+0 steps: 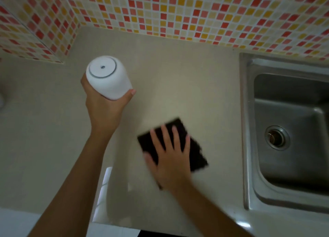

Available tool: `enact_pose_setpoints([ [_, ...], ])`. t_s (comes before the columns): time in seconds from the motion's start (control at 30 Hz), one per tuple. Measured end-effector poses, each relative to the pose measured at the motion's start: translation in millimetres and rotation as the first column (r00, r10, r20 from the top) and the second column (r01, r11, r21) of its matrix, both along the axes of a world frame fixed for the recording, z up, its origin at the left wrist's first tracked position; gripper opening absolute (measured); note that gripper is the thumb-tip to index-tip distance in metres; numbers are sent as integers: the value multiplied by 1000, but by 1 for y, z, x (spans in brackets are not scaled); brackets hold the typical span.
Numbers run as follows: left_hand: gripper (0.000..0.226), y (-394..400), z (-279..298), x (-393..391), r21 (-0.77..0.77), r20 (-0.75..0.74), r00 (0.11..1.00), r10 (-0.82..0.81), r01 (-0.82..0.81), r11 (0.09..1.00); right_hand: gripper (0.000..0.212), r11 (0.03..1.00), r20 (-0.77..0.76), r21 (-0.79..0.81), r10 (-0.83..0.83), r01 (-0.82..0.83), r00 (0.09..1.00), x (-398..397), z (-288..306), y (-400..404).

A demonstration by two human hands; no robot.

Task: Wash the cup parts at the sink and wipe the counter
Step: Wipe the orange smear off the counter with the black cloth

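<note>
On the beige counter (pixel 178 76), the right hand (pixel 170 158) presses a dark cloth (pixel 195 155) flat while the left hand (pixel 105 105) grips the white cup (pixel 108 78) lifted clear leftward.

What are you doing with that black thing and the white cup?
A person is cleaning the counter. The right hand presses flat on a dark cloth lying on the counter beside the steel sink; the blur suggests it is wiping. The left hand holds a white cup in the air, its fingers curled around it and its base facing the camera, away from the cloth. No water or other cup parts show.
</note>
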State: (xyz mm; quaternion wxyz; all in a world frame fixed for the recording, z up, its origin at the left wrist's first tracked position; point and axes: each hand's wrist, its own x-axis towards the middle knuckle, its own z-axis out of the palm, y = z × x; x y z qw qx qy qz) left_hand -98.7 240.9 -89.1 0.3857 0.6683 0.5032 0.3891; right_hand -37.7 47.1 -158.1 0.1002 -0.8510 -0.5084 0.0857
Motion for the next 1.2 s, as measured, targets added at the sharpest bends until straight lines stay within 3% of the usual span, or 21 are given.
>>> enact_pose_setpoints([
  [0.13,103,1,-1,-4,31,-3,1000,-6,7,999,65,985,-3,-81,-153,152,988,110,-3,133],
  [0.23,101,-1,-2,-7,38,9,1000,-5,5,999,66,970,3,-131,-206,204,979,150,-9,175],
  [0.37,100,-3,0,2,17,27,999,18,-19,1000,63,987,48,9,-160,160,986,81,-12,115],
  [0.5,100,1,3,18,1,73,996,45,-45,999,63,983,-4,24,185,-185,983,-37,-2,-14],
  [0.6,101,4,7,27,10,49,999,23,-23,1000,62,966,-42,12,257,-257,965,-24,-2,-44],
  [0.67,102,4,10,31,12,33,999,-7,6,1000,61,980,4,24,196,-196,981,19,-6,-21],
  [0.8,102,-7,10,33,10,23,1000,-18,17,1000,62,996,125,-24,-85,89,989,136,-13,52],
  [0.93,102,-29,5,32,-41,38,999,-27,29,999,69,975,44,-149,-159,163,986,219,-3,88],
  [1.07,103,-47,-1,29,-70,27,998,-51,52,996,79,958,48,-161,-233,238,971,193,-2,69],
  [1.2,104,-64,-6,39,-119,44,995,-92,97,988,77,979,64,-92,-178,183,982,121,0,-7],
])
